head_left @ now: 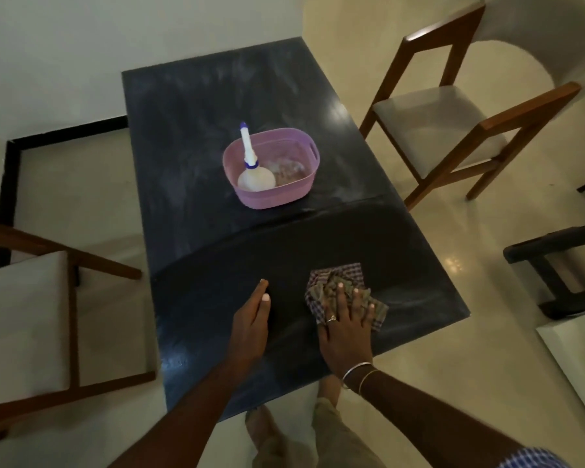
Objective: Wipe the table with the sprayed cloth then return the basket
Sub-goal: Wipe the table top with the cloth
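At two o'clock I see a wooden chair [453, 123] with a pale seat cushion. Another wooden chair [41, 315] stands at nine o'clock. A dark low stool [561, 265] sits at three o'clock on the glossy cream floor [470, 244]. A white wall [48, 45] rises at eleven o'clock.

Dim indoor light, a glare spot on the dark table [338, 113], slightly soft focus, wide-angle bending at edges
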